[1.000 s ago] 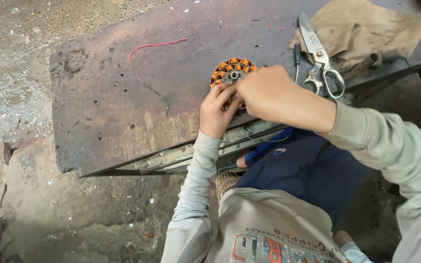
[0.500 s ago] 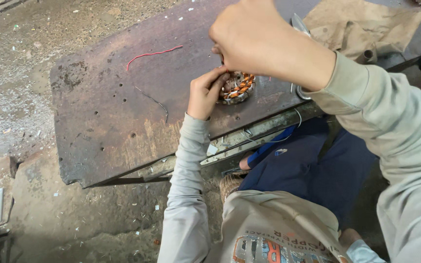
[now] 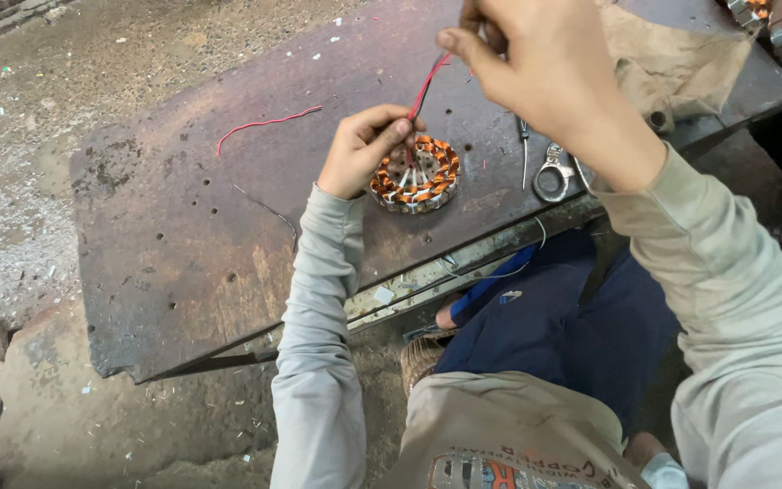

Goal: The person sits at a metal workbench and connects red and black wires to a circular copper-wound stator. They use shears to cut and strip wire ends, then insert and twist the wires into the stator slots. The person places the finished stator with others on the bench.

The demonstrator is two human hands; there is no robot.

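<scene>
From the head view, your left hand [image 3: 359, 149] rests on the rusty metal tabletop [image 3: 183, 244], its fingers curled against the left rim of the round stator [image 3: 415, 175] with orange copper windings, thumb and forefinger pinching the red wire [image 3: 424, 89] where it leaves the coil. The stator lies flat near the tabletop's near edge, towards its right half. Your right hand [image 3: 545, 77] is raised above the tabletop, fingers pinched closed on the upper end of that same red wire, holding it taut. Just right of the stator lie scissors [image 3: 554, 170], partly hidden by your right wrist. A loose red wire piece [image 3: 269, 122] lies towards the far left of the tabletop, well apart.
</scene>
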